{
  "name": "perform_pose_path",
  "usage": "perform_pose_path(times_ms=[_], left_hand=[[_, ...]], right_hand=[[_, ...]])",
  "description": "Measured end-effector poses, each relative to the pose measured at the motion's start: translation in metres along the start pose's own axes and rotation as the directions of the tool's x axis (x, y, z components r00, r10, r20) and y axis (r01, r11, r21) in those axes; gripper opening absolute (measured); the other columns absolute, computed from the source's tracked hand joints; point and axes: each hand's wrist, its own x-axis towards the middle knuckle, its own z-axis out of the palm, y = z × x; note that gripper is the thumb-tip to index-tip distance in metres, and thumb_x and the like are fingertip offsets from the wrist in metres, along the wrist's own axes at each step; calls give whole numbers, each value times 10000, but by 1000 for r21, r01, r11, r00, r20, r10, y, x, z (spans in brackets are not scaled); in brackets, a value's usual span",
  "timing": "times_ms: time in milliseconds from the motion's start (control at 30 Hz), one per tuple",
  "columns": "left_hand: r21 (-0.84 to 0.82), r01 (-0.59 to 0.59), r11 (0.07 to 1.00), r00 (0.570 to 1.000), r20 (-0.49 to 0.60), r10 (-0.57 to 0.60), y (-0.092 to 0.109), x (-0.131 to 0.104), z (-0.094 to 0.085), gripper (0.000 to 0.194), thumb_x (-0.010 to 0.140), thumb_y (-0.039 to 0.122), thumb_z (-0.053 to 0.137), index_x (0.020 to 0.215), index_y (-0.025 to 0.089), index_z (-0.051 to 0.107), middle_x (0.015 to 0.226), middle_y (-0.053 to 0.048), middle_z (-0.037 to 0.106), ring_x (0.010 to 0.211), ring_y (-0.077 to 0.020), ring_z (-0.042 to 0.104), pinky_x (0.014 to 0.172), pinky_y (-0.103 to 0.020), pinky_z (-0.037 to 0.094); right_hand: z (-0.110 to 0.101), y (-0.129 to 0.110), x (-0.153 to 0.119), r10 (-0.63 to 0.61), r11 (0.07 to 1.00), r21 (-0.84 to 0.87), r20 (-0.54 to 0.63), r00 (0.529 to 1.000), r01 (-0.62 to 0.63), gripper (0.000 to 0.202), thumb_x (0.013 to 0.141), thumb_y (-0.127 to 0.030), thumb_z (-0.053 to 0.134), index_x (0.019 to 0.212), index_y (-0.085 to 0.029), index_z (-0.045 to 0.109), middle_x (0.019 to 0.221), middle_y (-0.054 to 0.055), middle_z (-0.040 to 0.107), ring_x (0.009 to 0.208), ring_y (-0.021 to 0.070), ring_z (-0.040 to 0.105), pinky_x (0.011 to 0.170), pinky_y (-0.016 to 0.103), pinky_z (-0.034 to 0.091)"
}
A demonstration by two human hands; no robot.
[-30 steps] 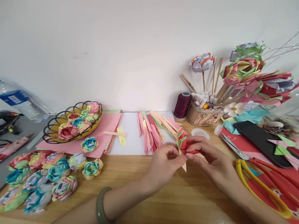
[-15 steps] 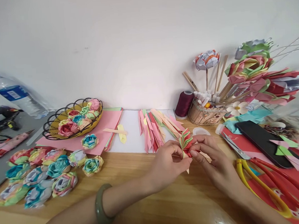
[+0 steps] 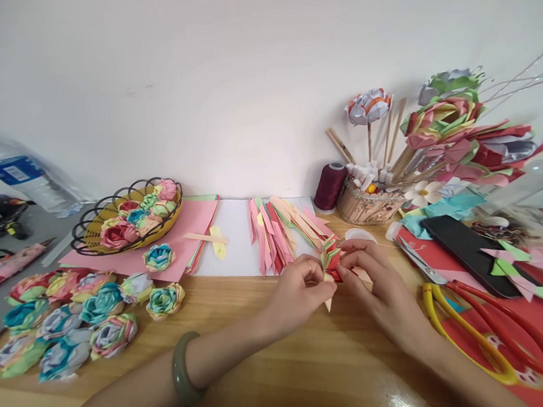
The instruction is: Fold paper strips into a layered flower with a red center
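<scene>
My left hand point(image 3: 301, 294), with a ring on one finger, pinches the lower end of a small bundle of folded paper strips point(image 3: 330, 261) in red, green and cream. A pointed cream tip sticks out below the fingers. From the right, my right hand point(image 3: 374, 283) has its fingertips closed on the red side of the same bundle. Just behind the hands, pink, red, green and peach folded strips point(image 3: 274, 240) lie in a pile on a white sheet point(image 3: 235, 221).
Paper rosettes point(image 3: 102, 304) cover the left of the table point(image 3: 247, 391), near a yellow basket point(image 3: 94, 231) of rosettes. At right are scissors point(image 3: 482, 331), a black phone point(image 3: 470, 254), maroon thread point(image 3: 330, 187) and a holder point(image 3: 369, 206) with sticks and a paper flower.
The whole view has shifted slightly, so objects sit a little further left. Both hands still hold the bundle, which is turned a little, with more of its cream tip showing below.
</scene>
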Motion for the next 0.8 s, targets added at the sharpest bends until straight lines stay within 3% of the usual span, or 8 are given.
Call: perform_pose_path(times_ms=[133,233,333,433,533,633,800], left_hand=[[-211,164,964,986,44,-159,1,2,-3,181,652,208,534,529,168,407,558,23,496,598,-110,478,612,-243,339],[-351,219,910,975,127,-185,2,4,-7,164,638,217,540,536,162,424,539,6,529,601,-128,527,628,-262,383],[-415,275,867,960,169,-224,3,5,-11,143,617,217,547,551,156,436,550,4,548,572,-129,545,588,-260,410],[-481,348,805,936,231,-266,3,6,-14,107,579,216,536,573,151,450,594,-13,602,543,-139,576,552,-261,426],[-525,403,750,913,288,-289,3,7,-14,101,582,236,520,621,149,487,577,-15,609,495,-131,575,501,-241,421],[-507,394,767,917,276,-289,3,6,-10,139,627,269,551,672,148,498,571,-2,597,465,-106,554,479,-224,417],[-382,278,881,958,174,-227,4,5,-8,302,639,255,641,893,187,494,726,-7,635,566,-115,590,550,-247,450]], right_hand=[[-4,4,5,75,977,204,-79,994,-58,130,858,-325,449,851,-224,531,943,39,546,931,192,524,772,310,432],[-7,6,4,141,960,266,-180,973,-90,146,859,-335,452,843,-238,560,863,9,568,868,171,536,776,286,422],[-9,6,2,168,944,314,-184,968,-105,144,852,-335,466,830,-245,576,794,-3,569,739,151,538,672,259,435],[-10,2,0,94,947,319,-141,986,-45,130,848,-316,471,866,-247,579,829,12,567,759,160,531,646,259,436],[-9,-5,-2,-60,973,218,-108,992,82,157,797,-304,546,944,-250,564,846,23,558,764,167,515,638,270,437],[-6,-8,-4,-137,986,82,-82,987,144,208,749,-275,616,947,-241,563,810,24,584,694,158,520,589,269,439],[-1,-2,-6,-68,997,36,-118,991,73,217,783,-305,583,979,-213,576,728,20,617,588,139,532,545,265,461]])
